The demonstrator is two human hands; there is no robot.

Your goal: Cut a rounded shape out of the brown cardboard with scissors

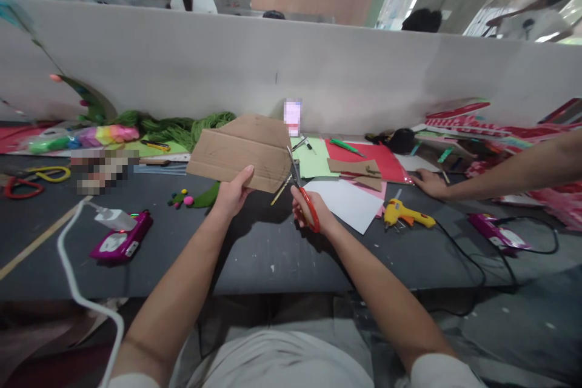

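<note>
A brown piece of cardboard (pixel 240 148) with cut, angled edges is pinched in my left hand (pixel 234 193), thumb on top, above the dark table. My right hand (pixel 311 209) grips red-handled scissors (pixel 310 209), their blades pointing up along the cardboard's right edge. Whether the blades bite into it I cannot tell. Below the cardboard lie a green felt piece (pixel 207 196) and a pink pom-pom (pixel 188 200). White paper (pixel 348 200) lies just right of the scissors.
A yellow glue gun (pixel 407 215) with a black cord lies at right. Purple power strips (pixel 122 241) sit on both sides. Another person's hand (pixel 431 183) rests on the table at right. Green yarn (pixel 177 130) and yellow-and-red-handled scissors (pixel 34 182) are at left; a phone (pixel 293 116) leans against the partition.
</note>
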